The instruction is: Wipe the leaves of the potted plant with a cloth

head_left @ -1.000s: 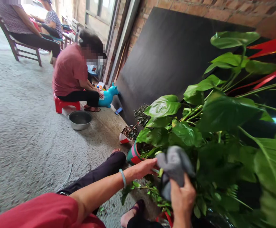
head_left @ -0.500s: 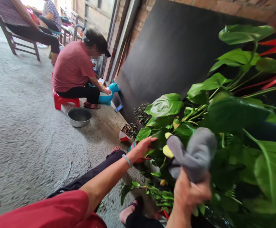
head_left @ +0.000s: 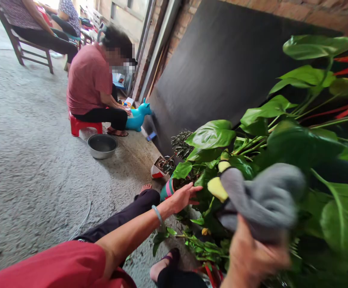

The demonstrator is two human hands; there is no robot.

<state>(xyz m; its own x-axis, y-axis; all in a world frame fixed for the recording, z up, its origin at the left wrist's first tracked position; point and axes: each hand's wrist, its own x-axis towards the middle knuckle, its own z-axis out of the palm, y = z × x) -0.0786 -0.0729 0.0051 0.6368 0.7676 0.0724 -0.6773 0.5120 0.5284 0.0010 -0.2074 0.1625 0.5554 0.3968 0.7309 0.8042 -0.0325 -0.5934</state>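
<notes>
My right hand (head_left: 253, 254) is closed around a bunched grey cloth (head_left: 260, 200) with a yellow side showing at its left edge. The cloth is raised in front of the big green leaves, and its right part is blurred. Beside a dark leaf of the broad-leaved plant (head_left: 211, 134), my left hand (head_left: 184, 198) reaches out with its fingers stretched and apart, holding nothing; I cannot tell whether the fingertips touch the leaf. A pale bangle (head_left: 157, 214) circles my left wrist.
Under my left hand stands a striped pot (head_left: 168, 190), near a white-and-red planter (head_left: 156, 170). A metal basin (head_left: 102, 146) sits on the concrete floor. Farther off, a person (head_left: 86, 86) on a red stool (head_left: 85, 126) touches a blue animal toy (head_left: 138, 118). A dark board (head_left: 215, 64) leans behind.
My right hand and the grey cloth have moved right, nearer to me. My left hand has dropped slightly and its fingers have straightened. The seated person's hand has shifted back along the toy.
</notes>
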